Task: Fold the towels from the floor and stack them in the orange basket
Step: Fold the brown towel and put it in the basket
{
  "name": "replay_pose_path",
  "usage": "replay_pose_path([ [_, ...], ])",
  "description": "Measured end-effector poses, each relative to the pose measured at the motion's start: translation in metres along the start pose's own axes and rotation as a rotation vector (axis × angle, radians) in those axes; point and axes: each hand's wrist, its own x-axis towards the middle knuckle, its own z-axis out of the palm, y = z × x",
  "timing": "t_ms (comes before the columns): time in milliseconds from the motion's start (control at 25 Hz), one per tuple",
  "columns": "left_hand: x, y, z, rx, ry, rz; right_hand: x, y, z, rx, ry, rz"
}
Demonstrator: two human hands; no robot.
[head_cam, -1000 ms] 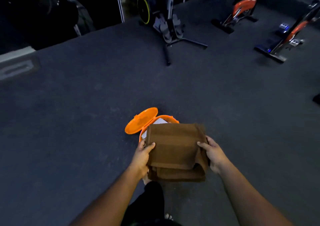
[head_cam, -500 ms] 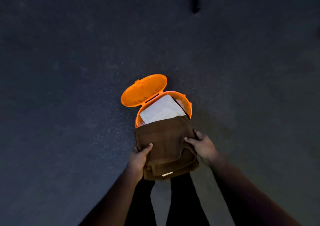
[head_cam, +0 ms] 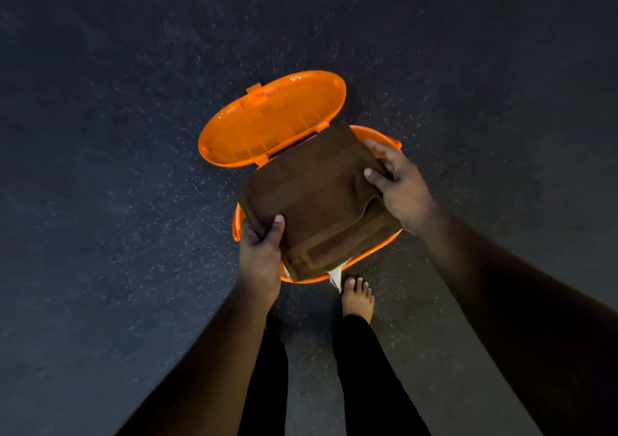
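Brown terry cloth, a folded towel point(head_cam: 314, 201), is recorded in the head view, held directly over the mouth of the orange basket point(head_cam: 374, 251); whether it rests on the rim or on the contents cannot be told. The basket stands on the dark speckled floor point(head_cam: 117, 201), with its hinged lid point(head_cam: 271, 121) thrown back on the far side. A sliver of white material point(head_cam: 336, 276) is noted at the near rim, under the brown towel. The left hand point(head_cam: 261, 251) grips the near left corner, thumb on top, fingers curled beneath. The right hand point(head_cam: 398, 184) pinches the far right edge, fingers on top of the fold. A bare foot point(head_cam: 357, 298) is seen just beside the basket.

Handling is judged as follows: the towel is light, soft and limp, and its layers are liable to slide apart. Hold is best taken at opposite edges, with all layers clamped together, until the bundle is set flat.
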Motion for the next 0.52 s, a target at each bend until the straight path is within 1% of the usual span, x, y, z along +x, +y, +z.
replay_pose_path([
  [40, 0.012, -0.009, 0.004, 0.04, -0.003, 0.016, 0.011, 0.013, 0.002, -0.048, -0.005, -0.017],
  [160, 0.026, -0.028, 0.007, 0.231, 0.065, 0.035, 0.02, 0.039, 0.003, -0.289, 0.013, -0.012],
  [240, 0.025, -0.03, 0.003, 0.46, 0.112, 0.126, 0.014, 0.035, 0.009, -0.492, 0.078, -0.025],
  [280, 0.024, -0.027, 0.002, 0.65, 0.134, 0.236, 0.01, 0.024, 0.016, -0.653, 0.126, -0.088],
  [320, 0.022, -0.022, 0.002, 0.871, 0.133, 0.398, 0.006, 0.01, 0.024, -0.811, 0.157, -0.195],
  [360, 0.021, -0.017, 0.005, 1.084, 0.094, 0.581, 0.005, 0.001, 0.034, -0.928, 0.143, -0.323],
  [400, 0.024, -0.014, 0.009, 1.255, 0.018, 0.733, 0.006, -0.003, 0.044, -1.012, 0.074, -0.424],
  [440, 0.029, -0.012, 0.014, 1.396, -0.071, 0.808, 0.008, 0.001, 0.051, -1.082, -0.023, -0.469],
  [480, 0.039, -0.014, 0.017, 1.501, -0.147, 0.822, 0.011, 0.01, 0.055, -1.142, -0.124, -0.456],
  [520, 0.049, -0.017, 0.021, 1.58, -0.213, 0.799, 0.015, 0.027, 0.053, -1.19, -0.205, -0.409],
])
